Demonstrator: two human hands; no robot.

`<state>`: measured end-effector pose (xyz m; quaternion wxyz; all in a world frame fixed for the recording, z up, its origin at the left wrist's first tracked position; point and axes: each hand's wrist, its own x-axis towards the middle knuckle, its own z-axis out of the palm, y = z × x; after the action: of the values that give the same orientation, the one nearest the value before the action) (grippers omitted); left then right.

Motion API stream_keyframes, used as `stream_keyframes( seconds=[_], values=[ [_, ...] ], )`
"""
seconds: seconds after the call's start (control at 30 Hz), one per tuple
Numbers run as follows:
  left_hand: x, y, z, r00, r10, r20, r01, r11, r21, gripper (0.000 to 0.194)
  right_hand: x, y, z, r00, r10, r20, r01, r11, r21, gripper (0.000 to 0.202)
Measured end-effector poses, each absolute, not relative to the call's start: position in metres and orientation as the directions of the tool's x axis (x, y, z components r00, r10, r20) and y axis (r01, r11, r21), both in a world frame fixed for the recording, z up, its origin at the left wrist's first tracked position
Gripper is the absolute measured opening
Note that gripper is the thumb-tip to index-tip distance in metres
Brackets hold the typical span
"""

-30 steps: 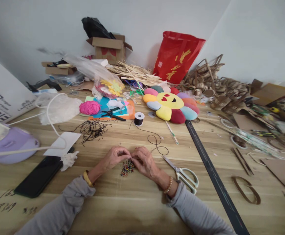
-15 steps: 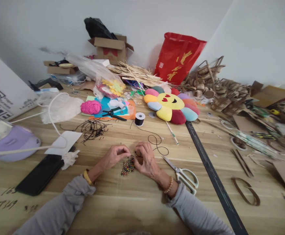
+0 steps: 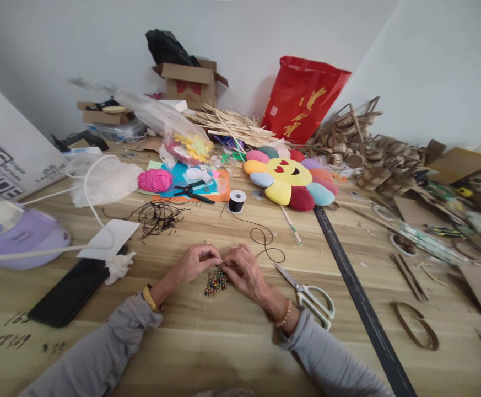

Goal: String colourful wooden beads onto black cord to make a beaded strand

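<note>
A small heap of multicoloured round beads lies on the table between my hands. My left hand is closed in a pinch just above the heap; what sits at its fingertips is too small to name. Facing it, with fingertips almost meeting, my right hand is pinched on thin black cord, which loops over the table and runs in behind the hand. That cord comes off a white spool farther back. Scissors with pale handles lie to the right of my right wrist.
Left are a black phone, white paper and a tangle of black cord pieces. Black-handled pliers rest on coloured sheets. Behind sits a flower cushion. A dark strip crosses the right side.
My right fingers have drawn closer together and nearer to my left fingertips. A bit of dark cord that showed by the right fingers is now mostly hidden. The view has shifted slightly.
</note>
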<state>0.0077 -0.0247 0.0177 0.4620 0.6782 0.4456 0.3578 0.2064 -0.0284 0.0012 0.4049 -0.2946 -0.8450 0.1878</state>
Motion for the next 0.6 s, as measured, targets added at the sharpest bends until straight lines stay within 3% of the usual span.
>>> stream_keyframes(
  seconds=[0.37,0.5,0.6],
  values=[
    [0.007,-0.026,0.021,0.263,0.964,0.05,0.239,-0.116,0.964,0.018,0.208,-0.027,0.003,-0.494,0.645,0.583,0.33,0.76,-0.56,0.009],
    [0.015,-0.034,0.059,0.062,0.995,0.077,-0.06,-0.074,0.995,0.028,0.209,-0.027,0.003,-0.455,0.668,0.588,0.344,0.741,-0.576,0.011],
    [0.022,-0.058,0.102,0.183,0.981,0.059,-0.267,-0.008,0.964,0.042,0.21,-0.027,0.002,-0.445,0.671,0.593,0.342,0.739,-0.58,0.011]
  ],
)
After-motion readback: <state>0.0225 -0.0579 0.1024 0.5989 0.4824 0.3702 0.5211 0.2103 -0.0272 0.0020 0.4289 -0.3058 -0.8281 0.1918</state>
